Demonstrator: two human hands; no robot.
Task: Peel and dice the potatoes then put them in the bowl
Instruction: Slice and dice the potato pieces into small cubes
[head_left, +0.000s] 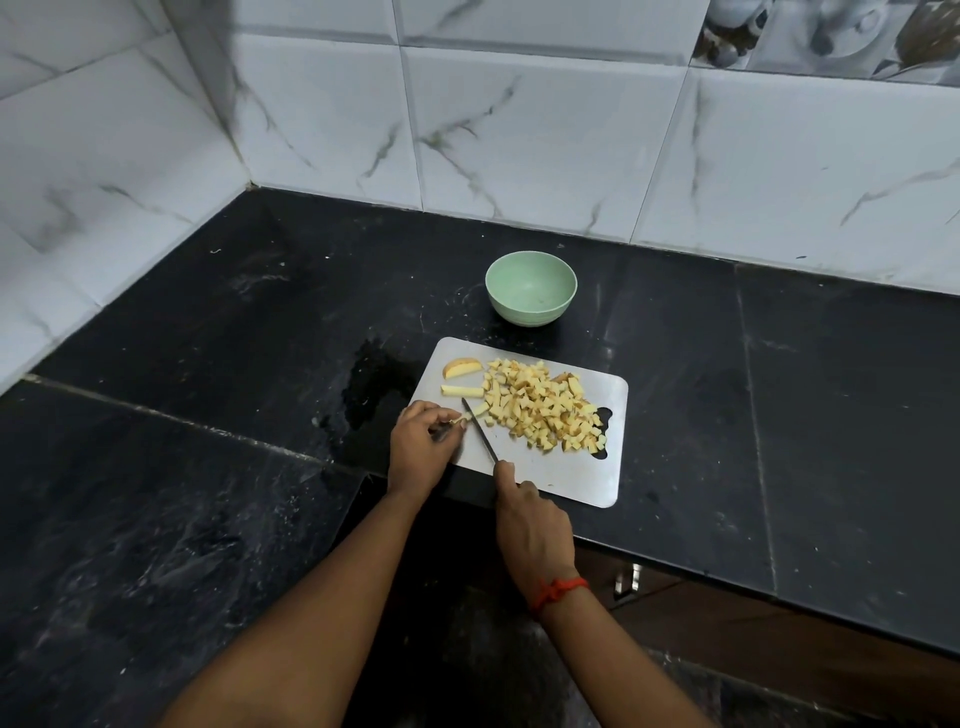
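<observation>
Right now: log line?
dicing | left hand pinches potato strip | right hand grips knife | potato dice piled on cutting board | green bowl empty

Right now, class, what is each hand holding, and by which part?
The right hand grips the knife by its handle end. The left hand pinches the end of a small potato piece beside the blade.

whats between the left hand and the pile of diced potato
The knife, held by the right hand, lies between the left hand and the diced potato pile; head view.
</observation>
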